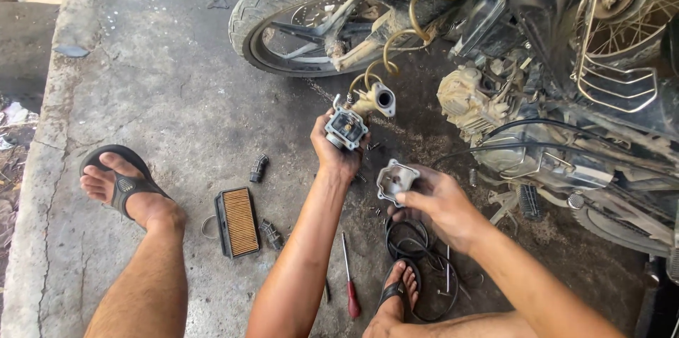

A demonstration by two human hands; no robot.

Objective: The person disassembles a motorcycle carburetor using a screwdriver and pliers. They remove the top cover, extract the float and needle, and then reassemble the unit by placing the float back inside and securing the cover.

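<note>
At the frame's centre, the left hand point(334, 153) has its fingers clamped around a grimy metal carburetor point(353, 120). Just below right, the right hand point(440, 205) pinches a dull, bowl-shaped metal cover point(395, 179).

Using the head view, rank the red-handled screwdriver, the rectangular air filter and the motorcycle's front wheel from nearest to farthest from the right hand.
Measured from the right hand:
1. Red-handled screwdriver, on the concrete just below and left of the hand.
2. Front wheel, up and left, beyond the carburetor body.
3. Rectangular air filter, far left on the concrete, beside the sandalled foot.
</note>
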